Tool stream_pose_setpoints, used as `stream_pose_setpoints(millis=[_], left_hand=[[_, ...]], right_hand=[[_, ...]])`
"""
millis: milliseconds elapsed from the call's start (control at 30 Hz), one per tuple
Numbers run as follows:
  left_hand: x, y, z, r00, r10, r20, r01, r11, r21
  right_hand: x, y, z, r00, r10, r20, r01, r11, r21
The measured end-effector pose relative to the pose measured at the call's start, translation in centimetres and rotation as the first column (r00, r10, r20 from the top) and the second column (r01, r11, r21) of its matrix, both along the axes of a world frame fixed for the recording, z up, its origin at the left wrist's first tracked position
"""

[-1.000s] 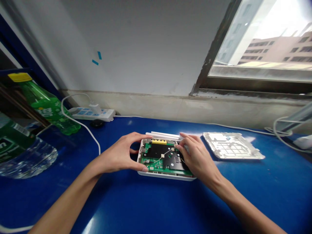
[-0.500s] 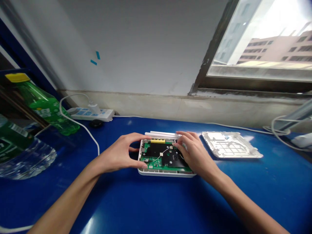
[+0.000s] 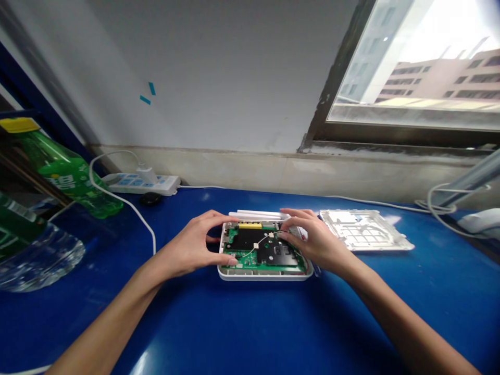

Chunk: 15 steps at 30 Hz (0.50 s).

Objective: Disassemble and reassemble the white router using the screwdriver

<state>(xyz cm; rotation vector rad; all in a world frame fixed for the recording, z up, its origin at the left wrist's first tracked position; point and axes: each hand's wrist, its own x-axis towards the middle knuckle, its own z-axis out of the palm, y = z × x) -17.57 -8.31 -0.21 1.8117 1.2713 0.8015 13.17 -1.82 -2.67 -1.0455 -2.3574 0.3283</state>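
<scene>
Everything has slid slightly left and down in the head view since the earlier frame, and the right hand (image 3: 314,238) has drawn back toward the upper right corner of the circuit board (image 3: 250,264), leaving more of the board showing.

The board sits in a white plastic tray (image 3: 265,277) on a blue table (image 3: 250,325), with a black metal plate (image 3: 246,239) and a yellow connector (image 3: 250,225) on top. The left hand (image 3: 191,245) grips the tray's left side, its thumb reaching in from the front and its fingers arched over the back. The right hand's fingertips (image 3: 282,235) rest at the board's upper right, close to a thin white wire (image 3: 263,242). They may be pinching that wire, but it's hard to be sure from this view. White antennas (image 3: 253,213) lie along the tray's back edge.

Just right of the right hand lies a white plastic cover (image 3: 365,230). Farther left stand a green soda bottle (image 3: 68,177) and a clear water bottle (image 3: 35,258). A power strip (image 3: 140,183) lies against the wall, with a white cable (image 3: 117,195) running from it down to the table.
</scene>
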Motion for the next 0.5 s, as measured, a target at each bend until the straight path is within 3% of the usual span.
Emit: stream_pose_setpoints(millis=[267,500], left_hand=[[-0.27,0.26,-0.25,1.000,-0.006,0.020,0.006,1.000,0.010],[-0.35,0.29,-0.32,0.999,0.004,0.036,-0.004,1.000,0.004]], right_hand=[[-0.40,0.00,0.10,0.998,0.055,0.042,-0.056,0.998,0.035],[-0.36,0.18,0.42,0.996,0.086,0.030,-0.083,0.992,-0.099]])
